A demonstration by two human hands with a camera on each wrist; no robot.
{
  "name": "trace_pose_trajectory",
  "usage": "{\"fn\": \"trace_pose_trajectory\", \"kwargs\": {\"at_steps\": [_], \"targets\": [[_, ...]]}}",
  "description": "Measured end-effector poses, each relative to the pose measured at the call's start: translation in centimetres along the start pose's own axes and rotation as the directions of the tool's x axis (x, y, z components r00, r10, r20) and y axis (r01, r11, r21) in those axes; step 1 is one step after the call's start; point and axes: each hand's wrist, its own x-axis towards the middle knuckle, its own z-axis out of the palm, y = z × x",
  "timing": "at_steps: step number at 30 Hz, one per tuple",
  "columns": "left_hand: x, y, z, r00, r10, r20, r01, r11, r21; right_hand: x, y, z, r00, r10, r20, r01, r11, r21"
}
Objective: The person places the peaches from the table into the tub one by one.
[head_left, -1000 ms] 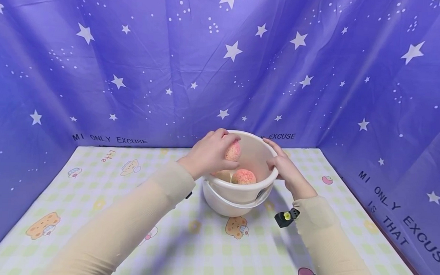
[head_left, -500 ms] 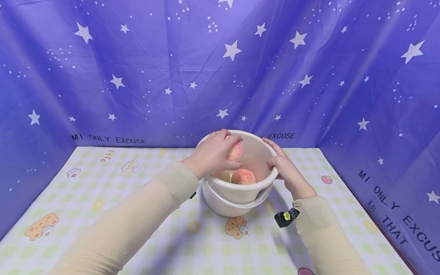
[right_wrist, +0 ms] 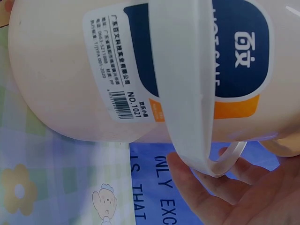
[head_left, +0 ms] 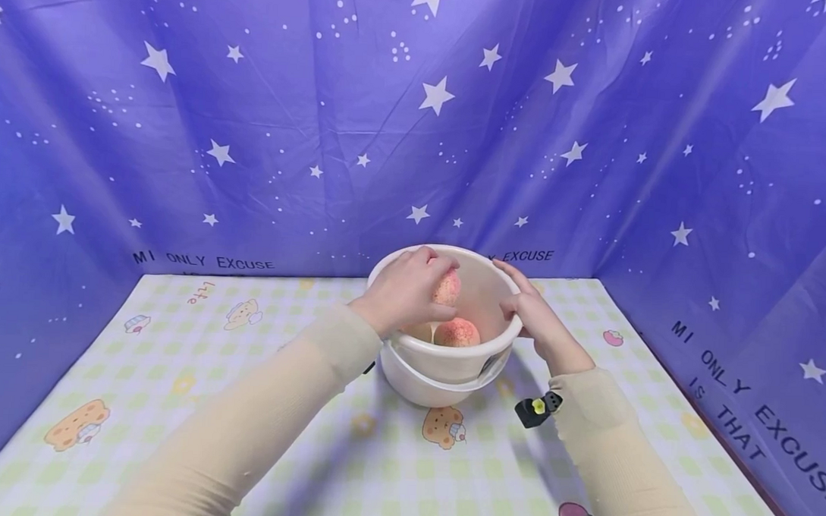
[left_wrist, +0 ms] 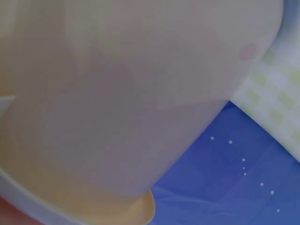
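Note:
A white bucket (head_left: 436,367) stands upright near the table's back edge, its handle (right_wrist: 183,84) hanging down around the front. Over its opening, my left hand (head_left: 403,289) grips a pink, speckled peach (head_left: 447,288). Below that, a second peach (head_left: 458,332) lies inside the bucket, beside a pale yellowish thing (head_left: 420,332) mostly hidden by the hand. My right hand (head_left: 539,323) holds the bucket's right rim, thumb inside and fingers outside. The left wrist view is mostly filled by the bucket's wall (left_wrist: 117,108).
A checked tablecloth (head_left: 297,459) with cartoon prints covers the table. Blue curtains (head_left: 287,132) with white stars hang behind and at both sides. A label (right_wrist: 112,65) is stuck on the bucket's side. A small black device (head_left: 537,409) sits at the right wrist.
The left hand has shifted a little to the right over the bucket, carrying the peach with it. My right hand and the bucket have stayed in place.

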Motion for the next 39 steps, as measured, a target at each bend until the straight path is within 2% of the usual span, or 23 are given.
{"fn": "trace_pose_trajectory", "kwargs": {"at_steps": [19,28,39], "targets": [[0.32,0.50,0.69,0.998,-0.024,0.058,0.022,0.999,0.025,-0.06,0.08,-0.10,1.000,-0.003,-0.001,0.003,1.000,-0.007],[0.32,0.43,0.69,0.999,-0.017,0.047,0.013,0.996,0.084,-0.11,0.03,-0.06,1.000,-0.001,0.002,0.001,1.000,-0.003],[0.36,0.50,0.68,0.999,-0.019,0.045,0.016,0.997,0.072,-0.05,0.01,-0.06,1.000,0.000,0.005,0.000,1.000,-0.003]]}}
